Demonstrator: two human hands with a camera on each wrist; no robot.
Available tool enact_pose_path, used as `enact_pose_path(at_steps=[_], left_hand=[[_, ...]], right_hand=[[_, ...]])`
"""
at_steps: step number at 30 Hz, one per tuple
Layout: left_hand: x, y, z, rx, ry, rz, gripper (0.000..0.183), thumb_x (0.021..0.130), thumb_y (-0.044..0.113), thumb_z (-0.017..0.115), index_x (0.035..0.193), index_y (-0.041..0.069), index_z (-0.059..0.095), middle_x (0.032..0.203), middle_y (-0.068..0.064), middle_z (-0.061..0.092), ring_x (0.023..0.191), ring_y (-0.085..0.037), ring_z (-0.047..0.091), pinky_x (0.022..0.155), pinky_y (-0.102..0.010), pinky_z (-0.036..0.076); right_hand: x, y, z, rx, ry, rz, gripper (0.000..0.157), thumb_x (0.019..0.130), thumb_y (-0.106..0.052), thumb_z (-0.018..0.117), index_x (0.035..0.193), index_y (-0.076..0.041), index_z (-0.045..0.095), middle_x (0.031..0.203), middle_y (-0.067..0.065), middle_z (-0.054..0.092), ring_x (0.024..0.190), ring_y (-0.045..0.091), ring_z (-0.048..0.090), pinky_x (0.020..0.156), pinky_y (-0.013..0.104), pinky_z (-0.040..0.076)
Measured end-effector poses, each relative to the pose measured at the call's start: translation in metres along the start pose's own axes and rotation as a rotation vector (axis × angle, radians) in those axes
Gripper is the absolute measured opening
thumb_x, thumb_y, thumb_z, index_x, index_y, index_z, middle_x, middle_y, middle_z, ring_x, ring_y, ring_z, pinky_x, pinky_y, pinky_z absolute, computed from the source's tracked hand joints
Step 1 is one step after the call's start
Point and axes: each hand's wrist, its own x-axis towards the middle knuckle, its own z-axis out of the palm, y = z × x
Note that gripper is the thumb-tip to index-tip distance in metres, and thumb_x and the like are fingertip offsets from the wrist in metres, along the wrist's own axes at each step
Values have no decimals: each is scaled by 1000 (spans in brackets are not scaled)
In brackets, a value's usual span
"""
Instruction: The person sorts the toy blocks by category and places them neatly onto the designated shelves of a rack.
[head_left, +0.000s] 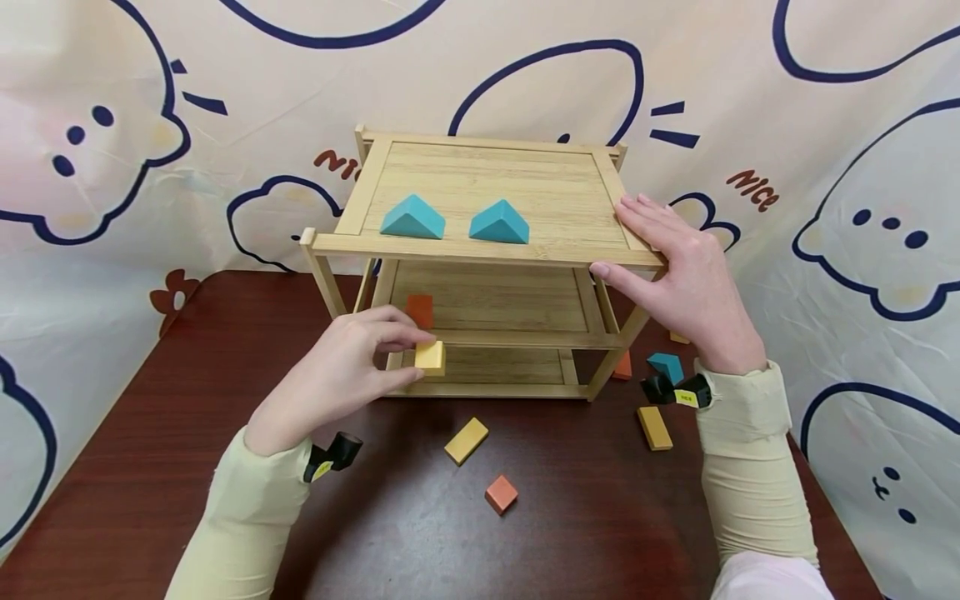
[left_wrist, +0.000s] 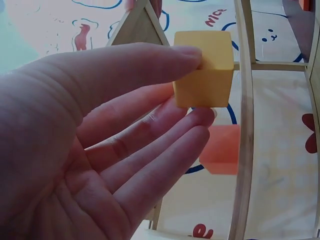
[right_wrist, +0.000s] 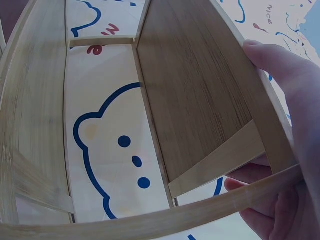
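My left hand [head_left: 352, 358] pinches a small yellow block [head_left: 431, 358] between thumb and fingertips, in front of the wooden shelf rack's left side. In the left wrist view the same yellow block [left_wrist: 212, 90] shows two square faces. Behind it an orange block [left_wrist: 222, 152] stands on the rack; from the head this orange block [head_left: 420, 310] is at the left of the middle tier. My right hand [head_left: 678, 267] grips the rack's top board [head_left: 555, 183] at its front right corner, thumb [right_wrist: 270, 55] along the front edge. Two blue triangular blocks [head_left: 412, 218] [head_left: 500, 223] rest on that board.
On the dark red table [head_left: 405, 533] in front of the rack lie a yellow block [head_left: 467, 441] and an orange cube [head_left: 501, 494]. Right of the rack are another yellow block [head_left: 655, 428], a blue triangular block [head_left: 666, 367] and an orange block [head_left: 623, 367]. A patterned cloth [head_left: 285, 100] hangs behind.
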Motion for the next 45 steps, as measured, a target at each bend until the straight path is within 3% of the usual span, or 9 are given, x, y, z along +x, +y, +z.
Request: enact_pose_path(at_steps=[14,26,39,45], left_hand=[[16,10,9,-22,14,34,36,79,4,87,113,5,78,106,-3,67,94,-17,69,83,-33,58],[37,8,16,53,40,134,30,83,5,82,112,3,78,105,-6,71,94,-20,67,82,-36,55],[52,8,18,152,-45,35,29,87,10,81,115,2,77,109,-9,71,98,-24,65,85,-39,53],[54,6,19,197,-37,13,28,89,12,80,116,3,77,113,-9,72,109,-27,62,94,-41,50]], right_hand=[[0,0,0,5,11,-8,75,85,-53,79,150,-26,52,153,-7,46,146,13,35,116,53,30],[0,1,1,1,17,-21,75,85,-53,79,150,-25,53,152,-6,47,145,13,36,115,52,31],[1,1,1,4,14,-22,74,86,-53,79,150,-25,53,152,-5,48,145,13,36,116,50,31],[1,1,1,7,12,-15,75,85,-53,79,150,-25,53,152,-6,48,145,13,36,116,51,30]])
